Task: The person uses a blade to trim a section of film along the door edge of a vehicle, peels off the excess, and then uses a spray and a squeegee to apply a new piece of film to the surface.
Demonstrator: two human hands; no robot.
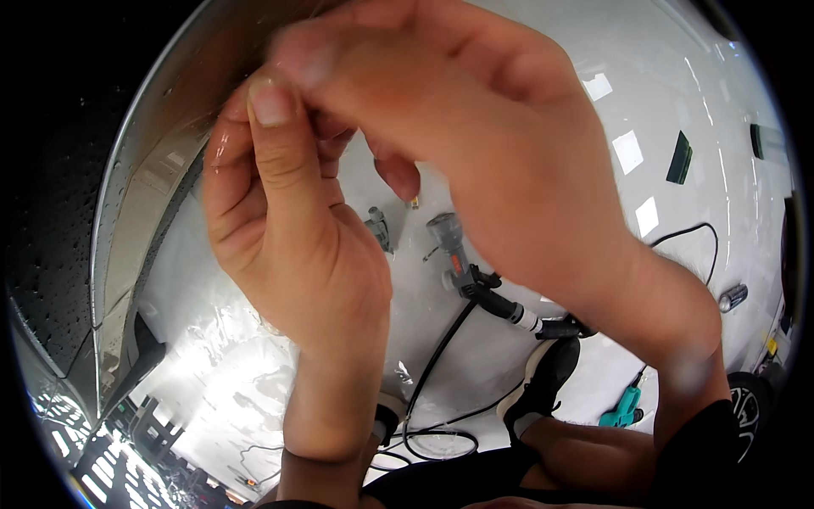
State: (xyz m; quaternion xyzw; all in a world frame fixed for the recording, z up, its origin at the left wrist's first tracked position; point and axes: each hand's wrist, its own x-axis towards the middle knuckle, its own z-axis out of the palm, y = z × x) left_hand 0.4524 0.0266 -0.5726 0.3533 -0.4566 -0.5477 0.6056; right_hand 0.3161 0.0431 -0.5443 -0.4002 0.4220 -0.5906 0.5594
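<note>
My left hand (pixel 299 235) is raised in front of me, wet, its thumb and curled fingers meeting the fingertips of my right hand (pixel 502 133). The right hand reaches in from the right and is blurred. Both sets of fingertips meet beside the edge of a car body panel (pixel 152 159) on the left, which is beaded with water. Whether something thin is pinched between the fingers cannot be told. Below the hands, on the floor, lies a grey and black spray gun (pixel 464 261) with a hose.
A black hose (pixel 439 343) loops between my feet. A teal tool (pixel 623 407) with a cord lies right of my shoe (pixel 550 375). A can (pixel 733 298) and a dark flat piece (pixel 680 158) are on the glossy floor at right, near a wheel (pixel 747 407).
</note>
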